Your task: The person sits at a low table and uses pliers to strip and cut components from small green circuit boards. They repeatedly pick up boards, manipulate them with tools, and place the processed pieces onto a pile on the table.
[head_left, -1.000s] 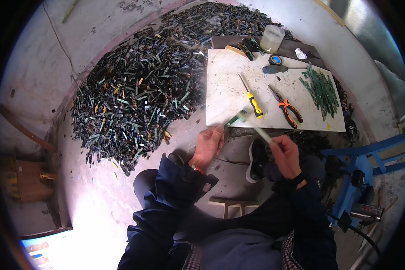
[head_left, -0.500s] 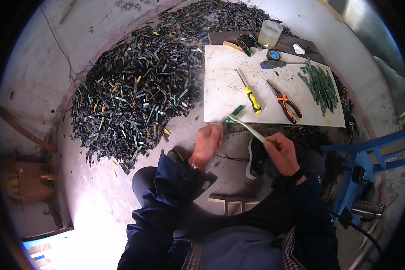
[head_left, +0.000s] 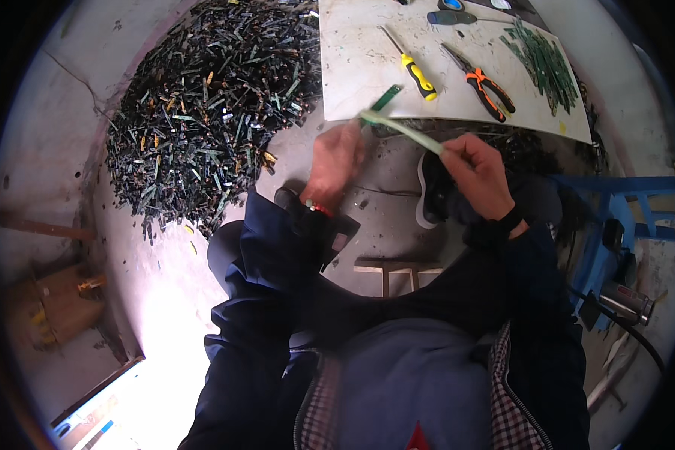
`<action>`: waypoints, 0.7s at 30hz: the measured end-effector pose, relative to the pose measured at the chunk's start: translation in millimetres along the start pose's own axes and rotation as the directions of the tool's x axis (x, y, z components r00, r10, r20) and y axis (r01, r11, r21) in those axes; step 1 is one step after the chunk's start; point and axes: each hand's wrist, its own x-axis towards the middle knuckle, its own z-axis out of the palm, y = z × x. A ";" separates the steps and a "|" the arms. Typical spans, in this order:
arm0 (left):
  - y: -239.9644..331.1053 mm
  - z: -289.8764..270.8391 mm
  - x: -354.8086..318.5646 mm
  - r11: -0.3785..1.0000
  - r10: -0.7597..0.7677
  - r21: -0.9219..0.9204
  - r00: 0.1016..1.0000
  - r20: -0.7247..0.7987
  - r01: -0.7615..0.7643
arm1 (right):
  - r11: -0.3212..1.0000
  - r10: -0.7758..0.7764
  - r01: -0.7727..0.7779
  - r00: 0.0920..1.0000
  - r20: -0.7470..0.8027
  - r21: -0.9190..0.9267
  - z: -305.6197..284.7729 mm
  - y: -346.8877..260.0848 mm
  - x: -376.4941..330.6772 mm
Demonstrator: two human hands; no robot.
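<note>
My left hand (head_left: pixel 336 166) grips a narrow green circuit-board strip (head_left: pixel 386 97), its far end over the near edge of a white board (head_left: pixel 352 60). In my right hand (head_left: pixel 476 174) is a pale green toothbrush (head_left: pixel 405 131), pinched by its handle. The brush head lies against the strip, close to my left fingertips; its bristles are too small to make out. Past my hands, a yellow-and-black screwdriver (head_left: pixel 418 75) and orange-handled pliers (head_left: pixel 480 90) rest on the board. A heap of similar green strips (head_left: pixel 544 67) sits at its right side.
A wide pile of dark board strips (head_left: pixel 210 97) covers the floor on the left. Another screwdriver (head_left: pixel 451 16) and a tape roll (head_left: pixel 450 4) lie at the far edge. To the right stands a blue frame (head_left: pixel 622 217) with a metal-barrelled tool (head_left: pixel 626 301). A wooden stool (head_left: pixel 397 267) is between my legs.
The whole view has tilted, so the board and pile sit higher in the picture. Both hands keep their holds, and the brush head has shifted along the strip toward my left fingers.
</note>
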 end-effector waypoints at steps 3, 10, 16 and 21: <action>5.6 2.4 -0.4 0.999 -0.017 -0.033 1.000 0.020 0.018 | 1.000 -0.027 0.025 0.986 -0.165 -0.013 -5.9 1.2 4.2; 8.5 2.2 -0.8 0.998 -0.056 -0.008 0.998 -0.008 0.056 | 0.999 -0.036 0.032 0.993 -0.114 -0.033 -9.0 5.1 2.5; 10.3 3.9 -0.1 0.992 -0.115 -0.053 0.993 -0.024 0.113 | 1.000 -0.020 0.020 1.000 -0.017 0.021 -6.5 3.8 0.5; 7.3 0.4 3.7 0.984 -0.156 -0.088 0.988 -0.018 0.154 | 0.974 0.091 -0.080 0.995 -0.043 0.213 -9.1 -4.5 0.8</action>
